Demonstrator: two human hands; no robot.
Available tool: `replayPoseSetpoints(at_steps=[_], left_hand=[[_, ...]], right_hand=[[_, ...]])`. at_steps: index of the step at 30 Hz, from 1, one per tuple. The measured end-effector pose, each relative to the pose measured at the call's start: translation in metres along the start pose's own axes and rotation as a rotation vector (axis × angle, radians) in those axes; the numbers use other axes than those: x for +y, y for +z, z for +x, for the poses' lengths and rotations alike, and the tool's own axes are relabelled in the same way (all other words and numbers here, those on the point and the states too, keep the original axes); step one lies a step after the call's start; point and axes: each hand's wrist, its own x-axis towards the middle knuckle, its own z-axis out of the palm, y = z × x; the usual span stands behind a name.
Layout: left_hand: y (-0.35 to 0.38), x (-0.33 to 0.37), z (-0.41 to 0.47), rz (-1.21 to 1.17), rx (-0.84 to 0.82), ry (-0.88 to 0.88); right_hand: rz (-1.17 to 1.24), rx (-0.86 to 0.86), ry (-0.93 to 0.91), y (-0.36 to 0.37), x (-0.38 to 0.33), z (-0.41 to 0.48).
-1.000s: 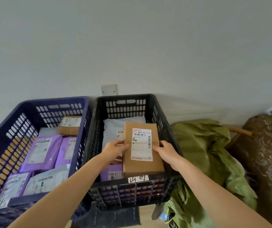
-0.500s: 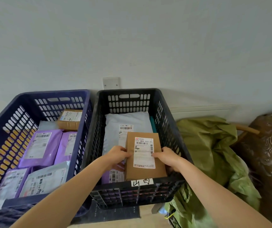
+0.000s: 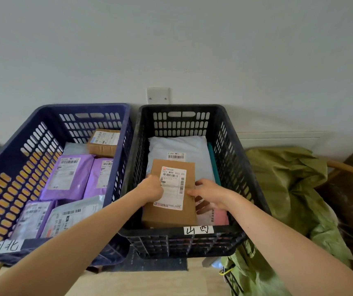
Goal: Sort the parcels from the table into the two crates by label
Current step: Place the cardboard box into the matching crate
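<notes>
Parcel (image 3: 168, 217) lower in black crate (image 3: 232, 159), left hand (image 3: 152, 190), right hand (image 3: 210, 192) curled round it (left fingertips unseen)

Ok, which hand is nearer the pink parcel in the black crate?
Right. The right hand is right by the pink parcel; the left hand is across the brown box.

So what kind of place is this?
Likely a makeshift parcel-sorting corner in a plain room: a blue crate and a black crate with handwritten labels, both holding parcels, and a green bag heaped beside them.

On pale floor (image 3: 150, 283): blue crate (image 3: 43, 116), black crate (image 3: 235, 159), green sack (image 3: 288, 189).
</notes>
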Motion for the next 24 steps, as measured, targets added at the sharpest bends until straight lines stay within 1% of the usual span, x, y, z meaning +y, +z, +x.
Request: replayPoseSetpoints(at_steps=[3, 6, 12, 16, 20, 24], left_hand=[[0.003, -0.005, -0.005, 0.11, 0.006, 0.005], [0.007, -0.009, -0.01, 0.239, -0.058, 0.052], [0.007, -0.009, -0.02, 0.371, -0.112, 0.124], [-0.002, -0.008, -0.019, 0.355, -0.158, 0.181], [-0.005, -0.011, -0.017, 0.331, -0.16, 0.206], [-0.007, -0.006, -0.013, 0.234, -0.172, 0.239]], right_hand=[[-0.013, -0.013, -0.006, 0.009, -0.005, 0.003], [-0.042, -0.023, -0.009, 0.016, -0.007, 0.006], [-0.199, -0.01, -0.066, 0.017, -0.01, 0.009], [-0.239, -0.032, -0.083, 0.014, -0.013, 0.007], [-0.223, -0.05, -0.091, 0.011, -0.009, 0.009], [-0.23, -0.05, -0.129, 0.009, -0.007, 0.011]])
